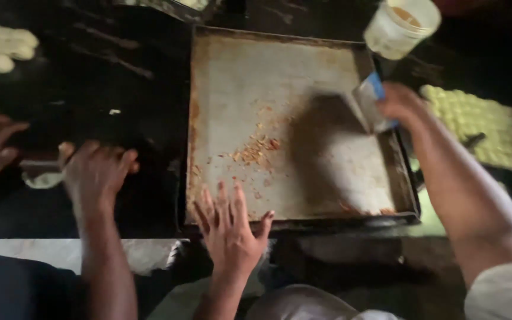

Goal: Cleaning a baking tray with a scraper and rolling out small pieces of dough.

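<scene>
Keep your left hand [229, 228] splayed flat on the tray [220, 65] rim at lower centre; your right hand [401, 104] grips the scraper [370, 102], so hold its blade low.

My left hand [229, 228] is bare, with no ring or band on the wrist, and the forearm behind it is uncovered. My right hand [401, 104] is bare too; its arm is uncovered down to a pale, whitish sleeve [502, 293] bunched at the elbow.

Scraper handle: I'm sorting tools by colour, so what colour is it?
Blue, on the scraper in the right hand; head view.
</scene>
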